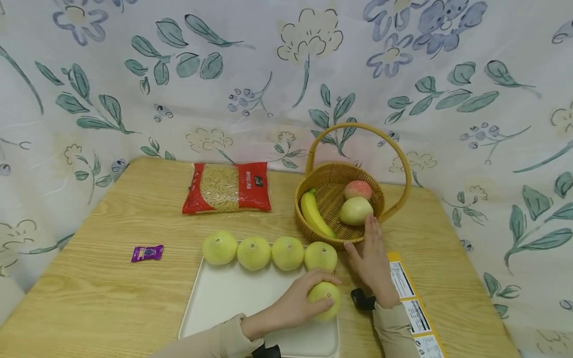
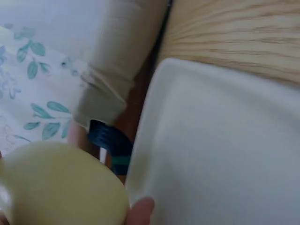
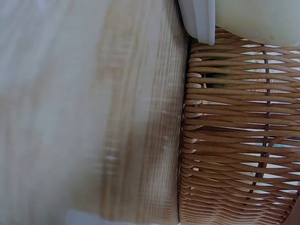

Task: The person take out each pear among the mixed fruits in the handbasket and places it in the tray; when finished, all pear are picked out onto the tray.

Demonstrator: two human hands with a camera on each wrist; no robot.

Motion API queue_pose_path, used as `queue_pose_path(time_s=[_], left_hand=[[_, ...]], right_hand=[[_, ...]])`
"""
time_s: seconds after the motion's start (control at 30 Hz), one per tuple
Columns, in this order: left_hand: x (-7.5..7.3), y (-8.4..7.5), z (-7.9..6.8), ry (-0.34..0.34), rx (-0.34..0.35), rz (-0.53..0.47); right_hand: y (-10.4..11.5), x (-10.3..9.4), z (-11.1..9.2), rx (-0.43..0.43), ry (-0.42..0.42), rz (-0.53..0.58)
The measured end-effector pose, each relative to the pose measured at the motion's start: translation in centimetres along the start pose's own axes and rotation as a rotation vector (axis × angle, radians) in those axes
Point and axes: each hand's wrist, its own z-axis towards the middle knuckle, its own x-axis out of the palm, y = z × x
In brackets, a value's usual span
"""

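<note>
My left hand (image 1: 293, 301) grips a yellow-green round fruit (image 1: 330, 294) over the right side of a white tray (image 1: 233, 303). The same fruit fills the lower left of the left wrist view, with a fingertip (image 2: 140, 211) against it. Along the tray's far edge several like fruits (image 1: 253, 253) sit in a row. My right hand (image 1: 373, 261), fingers straight, lies at the near right rim of a wicker basket (image 1: 297, 211). Its fingertips reach a pale oval fruit (image 1: 356, 211) inside; whether they touch it, I cannot tell. A banana (image 1: 315, 214) and a pink peach (image 1: 358, 189) lie there too.
A red bag of pasta (image 1: 230, 188) lies at the back of the wooden table (image 1: 98, 293). On the left is a small purple wrapped sweet (image 1: 147, 253). A yellow-edged box (image 1: 414, 303) with white labels lies beside the right forearm. The basket's tall handle (image 1: 360, 127) arches up.
</note>
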Motion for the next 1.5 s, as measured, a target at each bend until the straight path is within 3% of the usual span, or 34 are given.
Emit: queue_pose_path(time_s=[0.23, 0.47, 0.6, 0.73, 0.87, 1.03, 1.13, 1.33, 1.4, 1.5], left_hand=[[0.8, 0.2, -0.9, -0.058, -0.008, -0.005], [1.8, -0.7, -1.3, -0.033, 0.010, 0.043], [1.9, -1.0, -1.4, -0.054, 0.079, 0.181], [1.7, -1.4, -1.2, -0.143, 0.174, 0.296], [1.7, -1.2, -0.8, -0.200, 0.265, 0.279], [1.5, -0.6, -0.6, -0.192, 0.346, 0.239], [0.7, -0.5, -0.5, -0.165, 0.407, 0.373], [-1.6, -0.8, -0.3, -0.152, 0.633, 0.887], [-2.2, -1.2, -0.3, -0.175, 0.679, 0.976], [-3.0, -2.1, 0.2, -0.214, 0.716, 1.025]], right_hand=[[-0.1, -0.1, 0.0, -0.010, -0.003, 0.000], [-0.1, 0.0, 0.1, -0.007, -0.003, 0.006], [0.0, 0.1, 0.2, -0.015, 0.001, 0.011], [-0.1, 0.1, 0.2, -0.013, 0.004, 0.006], [-0.2, 0.0, 0.2, -0.011, -0.008, 0.010], [0.0, 0.1, 0.0, -0.019, -0.021, 0.021], [0.0, 0.2, 0.0, -0.014, -0.016, 0.023], [-0.1, 0.1, -0.1, -0.004, -0.016, 0.022], [-0.1, 0.1, -0.1, -0.006, -0.018, 0.021], [-0.1, 0.0, -0.1, -0.015, -0.026, 0.021]])
